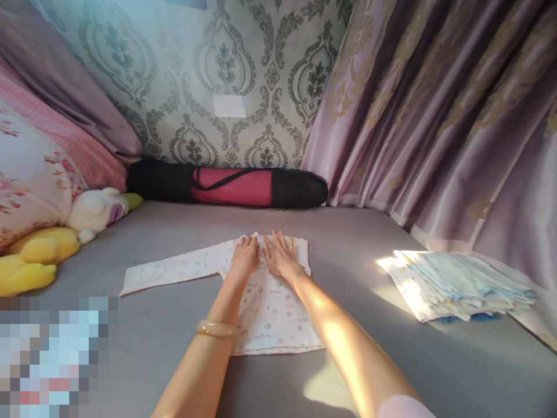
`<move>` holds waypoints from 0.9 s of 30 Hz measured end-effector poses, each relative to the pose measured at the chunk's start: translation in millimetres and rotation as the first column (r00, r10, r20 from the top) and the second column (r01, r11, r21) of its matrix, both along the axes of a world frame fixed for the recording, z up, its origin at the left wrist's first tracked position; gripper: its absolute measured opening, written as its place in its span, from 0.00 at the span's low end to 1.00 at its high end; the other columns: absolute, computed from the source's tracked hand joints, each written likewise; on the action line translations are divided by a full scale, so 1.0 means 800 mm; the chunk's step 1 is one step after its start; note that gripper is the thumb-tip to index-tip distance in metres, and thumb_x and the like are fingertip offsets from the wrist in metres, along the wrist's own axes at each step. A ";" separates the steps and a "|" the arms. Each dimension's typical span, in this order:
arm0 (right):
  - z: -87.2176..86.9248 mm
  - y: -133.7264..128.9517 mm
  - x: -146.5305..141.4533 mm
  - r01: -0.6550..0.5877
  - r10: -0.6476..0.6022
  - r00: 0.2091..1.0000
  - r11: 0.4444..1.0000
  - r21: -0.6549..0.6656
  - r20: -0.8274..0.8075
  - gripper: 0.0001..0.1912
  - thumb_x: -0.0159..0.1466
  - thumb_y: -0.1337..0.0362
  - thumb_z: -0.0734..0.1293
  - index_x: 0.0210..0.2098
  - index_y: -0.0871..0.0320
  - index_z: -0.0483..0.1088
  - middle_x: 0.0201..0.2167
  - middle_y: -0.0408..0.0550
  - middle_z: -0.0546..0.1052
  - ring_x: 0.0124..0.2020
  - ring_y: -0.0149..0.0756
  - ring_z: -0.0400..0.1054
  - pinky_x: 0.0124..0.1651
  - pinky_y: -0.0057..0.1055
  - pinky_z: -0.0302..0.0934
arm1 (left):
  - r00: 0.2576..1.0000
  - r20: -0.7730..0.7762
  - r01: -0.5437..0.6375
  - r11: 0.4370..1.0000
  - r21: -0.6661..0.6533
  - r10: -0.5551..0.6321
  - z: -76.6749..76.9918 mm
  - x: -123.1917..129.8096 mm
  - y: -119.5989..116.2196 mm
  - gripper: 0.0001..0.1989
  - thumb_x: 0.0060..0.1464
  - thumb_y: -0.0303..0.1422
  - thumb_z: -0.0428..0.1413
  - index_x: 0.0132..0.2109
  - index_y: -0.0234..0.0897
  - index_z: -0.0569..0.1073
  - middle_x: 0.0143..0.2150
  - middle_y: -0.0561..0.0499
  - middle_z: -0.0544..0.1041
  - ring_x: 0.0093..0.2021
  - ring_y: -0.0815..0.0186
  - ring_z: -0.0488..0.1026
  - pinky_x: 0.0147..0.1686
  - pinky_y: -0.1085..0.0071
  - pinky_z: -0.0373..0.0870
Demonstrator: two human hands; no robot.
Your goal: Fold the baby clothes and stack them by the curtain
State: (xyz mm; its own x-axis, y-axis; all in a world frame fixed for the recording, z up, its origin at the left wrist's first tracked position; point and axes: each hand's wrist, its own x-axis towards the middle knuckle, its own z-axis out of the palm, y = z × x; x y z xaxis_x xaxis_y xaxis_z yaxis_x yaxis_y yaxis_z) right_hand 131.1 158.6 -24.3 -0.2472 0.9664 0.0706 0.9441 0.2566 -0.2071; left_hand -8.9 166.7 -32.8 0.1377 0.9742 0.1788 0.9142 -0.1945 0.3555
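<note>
A small white long-sleeved shirt [272, 316] with a pastel print lies spread on the grey bed sheet [174, 342]. Its left-hand sleeve [174, 268] stretches out to the left, while no sleeve sticks out on the right side. Near the collar, my left hand [246, 255] rests on the fabric with its fingers pointing away from me. Beside it, my right hand [279, 254] lies flat on the shirt's upper right part, fingers spread. Both palms face down, and the cloth under them is hidden.
A stack of folded clothes [456, 287] sits at the right near the curtain [435, 116]. A black and red rolled bag [232, 187] lies along the patterned wall. At the left are a white plush toy [93, 212], a yellow plush toy [32, 261] and a blurred-out patch.
</note>
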 end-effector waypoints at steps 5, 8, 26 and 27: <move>-0.018 0.000 0.002 0.025 -0.025 1.000 0.999 0.027 -0.015 0.27 0.72 0.56 0.49 0.69 0.48 0.52 0.72 0.49 0.49 0.72 0.50 0.34 0.66 0.63 0.29 | 0.994 -0.110 -0.032 0.984 -0.178 0.013 -0.020 -0.004 0.001 0.29 0.66 0.37 0.39 0.69 0.29 0.55 0.72 0.34 0.50 0.71 0.46 0.45 0.66 0.49 0.48; -0.022 -0.001 0.005 0.022 -0.021 1.000 0.999 0.048 -0.021 0.27 0.72 0.56 0.50 0.69 0.46 0.52 0.71 0.47 0.50 0.72 0.50 0.35 0.66 0.64 0.29 | 0.989 -0.145 -0.050 0.969 -0.244 0.015 -0.021 -0.007 0.006 0.31 0.66 0.40 0.36 0.71 0.30 0.51 0.73 0.37 0.46 0.72 0.46 0.41 0.67 0.50 0.46; -0.020 0.013 0.073 0.222 -0.222 0.975 0.974 -0.040 0.005 0.34 0.72 0.54 0.47 0.69 0.74 0.47 0.72 0.61 0.44 0.72 0.47 0.33 0.70 0.42 0.31 | 0.983 -0.179 -0.085 0.950 -0.299 0.032 -0.004 -0.001 -0.005 0.37 0.63 0.50 0.35 0.72 0.31 0.48 0.74 0.40 0.40 0.73 0.46 0.35 0.67 0.46 0.35; -0.024 0.013 0.075 0.221 -0.221 0.975 0.974 -0.040 0.008 0.35 0.72 0.54 0.47 0.69 0.74 0.47 0.72 0.61 0.45 0.72 0.47 0.34 0.70 0.41 0.32 | 0.983 -0.180 -0.085 0.951 -0.299 0.032 -0.005 -0.002 -0.004 0.38 0.63 0.51 0.35 0.72 0.32 0.48 0.74 0.40 0.40 0.73 0.47 0.36 0.67 0.46 0.36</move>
State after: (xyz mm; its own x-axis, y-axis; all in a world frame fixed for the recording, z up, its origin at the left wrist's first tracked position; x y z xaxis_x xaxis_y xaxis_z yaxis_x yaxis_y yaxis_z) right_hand 191.1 169.1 -43.2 -0.0274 0.9992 0.0296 0.9773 0.0330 -0.2093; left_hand -10.5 163.4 -36.9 0.0811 0.9856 -0.1482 0.9728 -0.0459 0.2270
